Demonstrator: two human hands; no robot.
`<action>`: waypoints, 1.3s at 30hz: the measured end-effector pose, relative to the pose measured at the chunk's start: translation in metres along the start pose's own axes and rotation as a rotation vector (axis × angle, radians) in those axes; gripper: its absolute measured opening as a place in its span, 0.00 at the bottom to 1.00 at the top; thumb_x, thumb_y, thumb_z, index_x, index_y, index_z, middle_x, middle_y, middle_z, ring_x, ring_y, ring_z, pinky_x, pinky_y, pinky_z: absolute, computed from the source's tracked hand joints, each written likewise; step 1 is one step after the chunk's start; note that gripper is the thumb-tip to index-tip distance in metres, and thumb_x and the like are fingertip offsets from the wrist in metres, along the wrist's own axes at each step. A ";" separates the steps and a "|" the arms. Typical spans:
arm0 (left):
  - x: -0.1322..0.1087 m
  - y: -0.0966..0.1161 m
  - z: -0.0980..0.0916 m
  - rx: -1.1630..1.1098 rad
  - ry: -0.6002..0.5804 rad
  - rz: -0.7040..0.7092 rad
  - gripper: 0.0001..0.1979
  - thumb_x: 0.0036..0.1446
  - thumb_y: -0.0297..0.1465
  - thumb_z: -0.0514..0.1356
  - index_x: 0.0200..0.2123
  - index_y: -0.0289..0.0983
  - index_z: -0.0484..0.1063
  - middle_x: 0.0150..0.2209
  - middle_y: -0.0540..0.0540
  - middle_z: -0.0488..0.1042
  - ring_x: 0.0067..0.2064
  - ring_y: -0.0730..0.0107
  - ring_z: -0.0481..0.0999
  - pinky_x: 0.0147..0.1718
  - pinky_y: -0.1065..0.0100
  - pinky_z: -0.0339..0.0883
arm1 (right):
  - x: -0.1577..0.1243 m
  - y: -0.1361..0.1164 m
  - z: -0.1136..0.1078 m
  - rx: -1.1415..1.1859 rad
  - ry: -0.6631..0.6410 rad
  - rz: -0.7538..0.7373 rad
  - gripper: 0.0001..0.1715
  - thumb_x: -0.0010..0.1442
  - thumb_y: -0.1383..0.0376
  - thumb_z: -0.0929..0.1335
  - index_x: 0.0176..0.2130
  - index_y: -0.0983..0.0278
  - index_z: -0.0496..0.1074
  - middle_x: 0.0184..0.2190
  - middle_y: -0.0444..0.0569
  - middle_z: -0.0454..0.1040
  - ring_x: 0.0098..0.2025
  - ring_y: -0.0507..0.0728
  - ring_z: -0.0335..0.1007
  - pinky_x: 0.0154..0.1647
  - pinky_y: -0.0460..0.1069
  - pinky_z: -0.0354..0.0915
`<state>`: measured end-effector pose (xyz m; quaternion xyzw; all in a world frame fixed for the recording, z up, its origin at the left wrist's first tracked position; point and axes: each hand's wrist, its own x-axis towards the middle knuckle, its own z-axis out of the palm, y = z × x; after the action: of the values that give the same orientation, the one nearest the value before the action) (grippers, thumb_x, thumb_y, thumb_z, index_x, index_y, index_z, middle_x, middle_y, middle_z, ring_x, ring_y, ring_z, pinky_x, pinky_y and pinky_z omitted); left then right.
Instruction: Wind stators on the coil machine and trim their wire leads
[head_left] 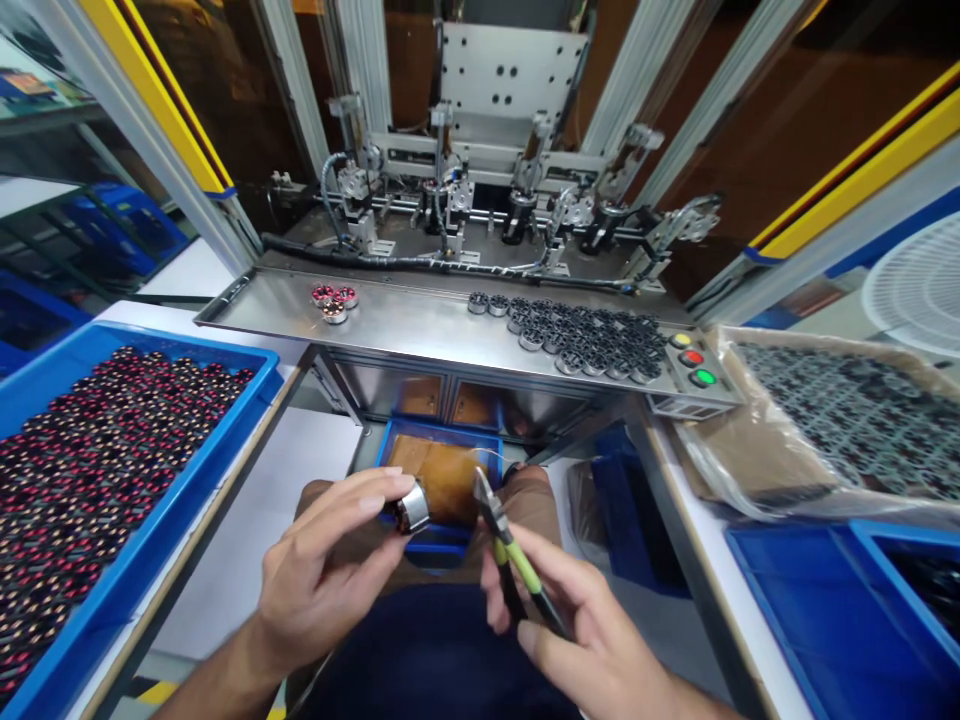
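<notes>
Between the thumb and fingers of my left hand (326,560) is a small motor stator (413,507), a silvery ring with copper windings partly hidden by the fingers. My right hand (577,610) grips wire cutters (517,565) with green and black handles. Their jaws point up and away from me, apart from the stator. A thin wire (491,454) shows near the tip of the jaws. Below both hands, a blue bin (386,440) holding brown material sits between my knees.
Red-and-copper wound stators (334,303) and many black ones (592,335) stand on the metal ledge (420,320) of a machine. A blue tray (259,365) full of wound stators is at left. Right are push buttons (694,357) and a plastic-lined box (720,430) of parts.
</notes>
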<state>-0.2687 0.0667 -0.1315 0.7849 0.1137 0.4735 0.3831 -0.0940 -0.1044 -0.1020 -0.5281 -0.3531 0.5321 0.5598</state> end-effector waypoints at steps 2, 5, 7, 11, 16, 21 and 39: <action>0.001 -0.003 0.003 -0.200 0.097 -0.179 0.34 0.45 0.14 0.68 0.53 0.44 0.68 0.46 0.45 0.81 0.50 0.62 0.80 0.51 0.61 0.75 | -0.004 0.009 -0.007 0.047 0.026 -0.004 0.34 0.54 0.72 0.66 0.59 0.54 0.66 0.43 0.50 0.72 0.40 0.55 0.70 0.46 0.53 0.66; 0.007 -0.009 0.005 -0.635 0.128 -0.493 0.32 0.46 0.23 0.72 0.53 0.47 0.67 0.45 0.47 0.81 0.44 0.67 0.82 0.41 0.71 0.77 | -0.007 0.022 -0.014 0.087 0.029 0.035 0.31 0.56 0.70 0.67 0.59 0.54 0.68 0.44 0.51 0.73 0.41 0.57 0.71 0.45 0.54 0.67; 0.011 -0.013 0.006 -0.878 0.109 -0.635 0.33 0.44 0.29 0.74 0.53 0.48 0.67 0.44 0.47 0.82 0.41 0.69 0.82 0.39 0.73 0.76 | -0.007 0.028 -0.015 0.119 0.059 0.043 0.29 0.57 0.67 0.67 0.58 0.54 0.69 0.43 0.51 0.73 0.39 0.57 0.70 0.42 0.54 0.67; 0.011 -0.016 0.004 -1.117 0.119 -0.755 0.33 0.42 0.32 0.75 0.53 0.48 0.69 0.45 0.48 0.81 0.42 0.71 0.82 0.43 0.75 0.74 | -0.007 0.036 -0.011 0.168 0.116 0.043 0.29 0.55 0.66 0.67 0.56 0.53 0.71 0.41 0.51 0.73 0.37 0.58 0.70 0.38 0.54 0.67; 0.008 -0.014 0.003 -1.185 0.121 -0.779 0.31 0.43 0.30 0.74 0.52 0.46 0.70 0.44 0.49 0.81 0.42 0.72 0.82 0.44 0.75 0.74 | -0.006 0.039 -0.009 0.176 0.120 0.054 0.29 0.54 0.65 0.67 0.56 0.53 0.71 0.42 0.50 0.73 0.37 0.58 0.70 0.37 0.53 0.66; 0.006 -0.019 0.002 -1.222 0.128 -0.786 0.31 0.44 0.31 0.74 0.53 0.46 0.70 0.44 0.49 0.80 0.43 0.72 0.81 0.46 0.74 0.73 | -0.002 0.039 -0.012 0.150 0.057 0.097 0.31 0.52 0.68 0.68 0.56 0.54 0.72 0.42 0.50 0.73 0.37 0.56 0.69 0.38 0.52 0.66; -0.018 -0.013 -0.034 -0.736 0.176 -0.681 0.31 0.44 0.29 0.73 0.51 0.45 0.67 0.42 0.48 0.73 0.44 0.65 0.79 0.45 0.67 0.72 | 0.244 -0.059 -0.025 -1.308 0.352 -0.345 0.35 0.48 0.68 0.66 0.56 0.71 0.69 0.47 0.60 0.72 0.47 0.61 0.69 0.54 0.53 0.64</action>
<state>-0.3044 0.0825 -0.1439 0.4734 0.2204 0.3946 0.7560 -0.0119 0.1336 -0.0910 -0.7713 -0.5839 0.0203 0.2523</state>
